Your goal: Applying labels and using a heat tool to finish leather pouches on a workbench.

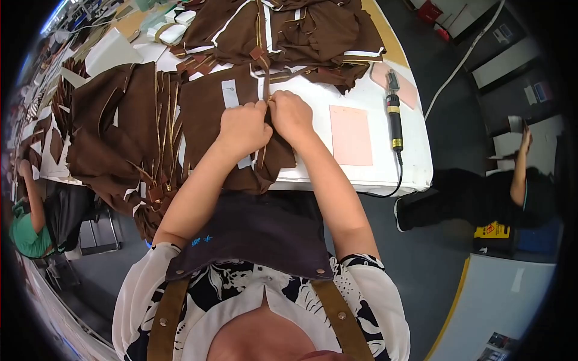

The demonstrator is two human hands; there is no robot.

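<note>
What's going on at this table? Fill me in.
A person in a dark apron works at a white table. The left hand and right hand meet on a brown fabric piece and pinch a brass zipper that runs up its middle. More brown pieces are piled to the left and at the far side. A pink sheet and a black hand tool lie to the right, untouched.

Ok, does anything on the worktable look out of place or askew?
One thing: the black and yellow hand tool lies close to the white table's right edge, its cord hanging off the front. Both hands pinch the brown zipper strip normally.
</note>
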